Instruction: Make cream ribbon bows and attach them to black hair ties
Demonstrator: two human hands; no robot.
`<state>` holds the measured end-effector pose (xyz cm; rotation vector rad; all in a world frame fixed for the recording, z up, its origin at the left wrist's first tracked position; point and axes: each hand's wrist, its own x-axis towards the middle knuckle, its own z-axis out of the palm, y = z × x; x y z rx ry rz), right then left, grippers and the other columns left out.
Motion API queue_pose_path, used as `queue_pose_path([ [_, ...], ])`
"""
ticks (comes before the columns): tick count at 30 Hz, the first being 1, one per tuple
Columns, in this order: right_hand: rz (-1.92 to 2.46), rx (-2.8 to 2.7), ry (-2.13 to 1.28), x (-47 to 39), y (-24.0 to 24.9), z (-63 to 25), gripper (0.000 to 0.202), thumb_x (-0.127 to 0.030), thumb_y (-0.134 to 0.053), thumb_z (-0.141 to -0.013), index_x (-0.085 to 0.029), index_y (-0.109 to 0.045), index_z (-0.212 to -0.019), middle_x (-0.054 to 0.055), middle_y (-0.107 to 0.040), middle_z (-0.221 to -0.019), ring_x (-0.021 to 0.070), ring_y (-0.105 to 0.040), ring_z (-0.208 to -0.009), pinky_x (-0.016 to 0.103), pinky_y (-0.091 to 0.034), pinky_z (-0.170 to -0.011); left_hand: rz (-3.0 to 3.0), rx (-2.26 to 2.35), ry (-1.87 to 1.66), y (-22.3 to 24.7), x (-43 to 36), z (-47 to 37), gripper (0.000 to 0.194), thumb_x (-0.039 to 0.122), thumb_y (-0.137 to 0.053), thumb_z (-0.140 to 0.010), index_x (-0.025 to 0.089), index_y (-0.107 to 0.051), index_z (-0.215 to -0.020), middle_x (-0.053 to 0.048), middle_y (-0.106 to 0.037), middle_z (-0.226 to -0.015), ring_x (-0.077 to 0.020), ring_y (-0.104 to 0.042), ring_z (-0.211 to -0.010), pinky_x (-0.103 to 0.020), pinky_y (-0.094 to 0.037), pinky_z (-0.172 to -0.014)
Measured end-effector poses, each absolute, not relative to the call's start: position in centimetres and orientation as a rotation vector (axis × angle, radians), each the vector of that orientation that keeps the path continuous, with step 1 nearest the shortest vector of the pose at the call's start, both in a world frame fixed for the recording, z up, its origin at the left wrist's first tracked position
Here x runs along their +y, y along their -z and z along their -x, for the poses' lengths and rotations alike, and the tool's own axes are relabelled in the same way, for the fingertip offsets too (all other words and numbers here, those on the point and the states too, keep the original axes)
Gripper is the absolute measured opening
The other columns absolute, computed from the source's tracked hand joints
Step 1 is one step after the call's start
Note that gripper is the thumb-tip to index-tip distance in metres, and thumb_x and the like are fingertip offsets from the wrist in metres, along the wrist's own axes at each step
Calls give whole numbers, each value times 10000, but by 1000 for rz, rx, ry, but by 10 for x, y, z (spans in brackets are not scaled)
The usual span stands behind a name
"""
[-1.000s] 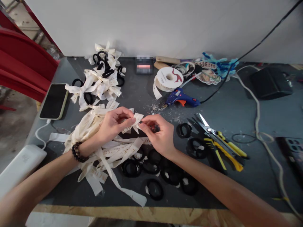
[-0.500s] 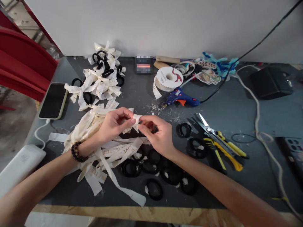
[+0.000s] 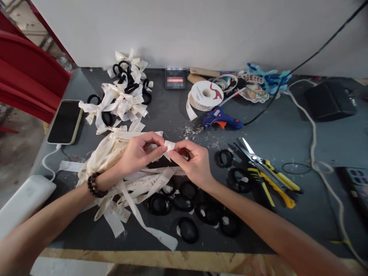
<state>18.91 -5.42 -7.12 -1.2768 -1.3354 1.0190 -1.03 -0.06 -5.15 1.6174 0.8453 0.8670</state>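
Observation:
Between my two hands is a short piece of cream ribbon [image 3: 169,145], pinched from both sides. The fingertips of my left hand [image 3: 143,148] grip its left end, above a heap of loose printed ribbon strips [image 3: 107,151]. My right hand [image 3: 193,159] has thumb and forefinger closed on the right end; a dark bit, perhaps a black hair tie, shows in its curled fingers, mostly hidden. Below my hands lie several black hair ties [image 3: 187,230], some with white patches. Up and to the left is a pile of ribbon bows on black hair ties [image 3: 123,101].
A blue glue gun [image 3: 221,118] lies beside a ribbon spool [image 3: 207,94], its black cord running up right. Scissors [image 3: 254,159] with yellow-handled tools rest at right. A phone [image 3: 64,122] is wired to a white power bank [image 3: 28,201]. A black box [image 3: 329,101] sits far right.
The ribbon piece has turned between my fingertips and now shows a flatter white face. The dark bit at my right fingertips is now less visible. Both hands stay in nearly the same place.

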Motion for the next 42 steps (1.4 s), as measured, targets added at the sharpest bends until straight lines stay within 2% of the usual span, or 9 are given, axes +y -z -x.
queue_pose_path([
  [6,1320,-1367,-997,-55,73,-188,108,-341,-757,-925,-237,-747,-899,-24,-708,-782,129,-575,-666,279,-453,-635,-1691,880,-879,54,-2,11,161,310,-763,-956,164,-696,-948,-14,-653,-784,-79,-482,-576,-217,-375,-512],
  [10,1357,-1297,-1011,-54,74,-188,130,-347,-773,-896,-234,-725,-855,-50,-618,-652,115,-506,-568,267,-386,-545,-1713,925,-842,56,-3,12,144,291,-767,-939,169,-693,-923,-2,-624,-708,-81,-464,-533,-222,-363,-493],
  [15,1289,-1199,-1049,-52,76,-186,225,-305,-840,-816,-241,-639,-895,-12,-747,-826,155,-682,-718,273,-462,-609,-1605,914,-854,54,-2,11,150,244,-786,-897,169,-658,-882,-25,-666,-808,-102,-579,-649,-217,-459,-572],
  [20,1216,-1099,-1179,-50,77,-186,357,-283,-852,-798,-261,-504,-876,-19,-768,-840,144,-659,-677,270,-418,-573,-1357,827,-911,56,1,11,355,231,-861,-847,202,-513,-908,-14,-705,-884,-110,-654,-744,-225,-533,-680],
  [26,1107,-1085,-1333,-48,74,-189,485,-277,-872,-804,-263,-387,-818,-35,-764,-803,110,-534,-597,272,-365,-577,-1133,714,-838,56,4,10,534,226,-898,-819,241,-373,-915,3,-737,-860,-94,-603,-665,-209,-451,-597],
  [31,1020,-1093,-1423,-47,76,-193,497,-271,-884,-810,-262,-387,-829,-23,-764,-831,127,-591,-653,274,-400,-617,-1014,685,-685,47,2,8,556,276,-923,-797,239,-381,-918,30,-693,-787,-66,-507,-569,-187,-346,-527],
  [35,987,-1095,-1413,-48,77,-193,479,-270,-885,-808,-262,-408,-841,-35,-735,-806,136,-628,-682,279,-460,-653,-1021,697,-645,47,3,10,493,301,-923,-807,229,-464,-972,16,-686,-831,-84,-539,-621,-193,-372,-543],
  [39,1085,-1112,-1283,-50,77,-191,393,-285,-864,-824,-262,-475,-881,-41,-712,-813,142,-662,-718,282,-489,-668,-1154,723,-678,51,3,13,308,398,-786,-961,224,-586,-1118,27,-614,-808,-76,-465,-584,-205,-344,-523],
  [42,1162,-1162,-1231,-52,76,-190,339,-315,-860,-832,-258,-536,-912,-37,-704,-806,147,-677,-710,270,-462,-606,-1301,714,-715,51,2,14,379,497,-718,-998,221,-645,-1247,-5,-633,-846,-92,-465,-596,-227,-342,-522],
])
